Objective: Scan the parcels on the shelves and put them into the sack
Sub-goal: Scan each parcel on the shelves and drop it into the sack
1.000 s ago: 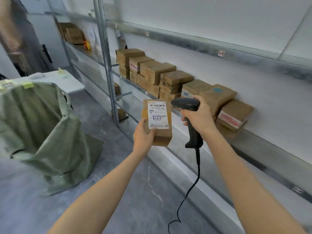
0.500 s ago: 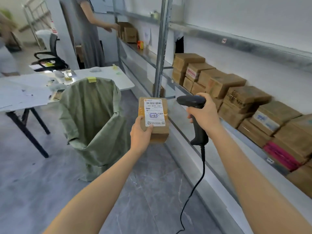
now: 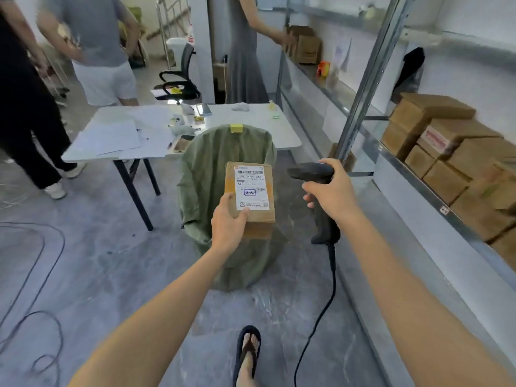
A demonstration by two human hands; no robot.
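Note:
My left hand [image 3: 228, 222] grips a small brown cardboard parcel [image 3: 258, 219] by its near end, white shipping label facing up. The parcel hangs in front of the green sack [image 3: 212, 169], which stands open on the floor against a white table. My right hand [image 3: 332, 195] grips a black corded barcode scanner [image 3: 318, 174] just right of the parcel, its head pointing left. Several more brown parcels [image 3: 441, 152] are stacked on the metal shelf at the right.
A white folding table [image 3: 262, 121] with papers stands behind the sack. Three people stand at the back and left. A steel shelf upright [image 3: 363, 99] rises right of the sack. Cables [image 3: 36, 275] lie on the grey floor at the left. My sandalled foot [image 3: 248, 356] is below.
The view has swung left from the shelf toward the sack, which now sits straight ahead. Both hands keep their grips on parcel and scanner, and the parcel is now over the sack.

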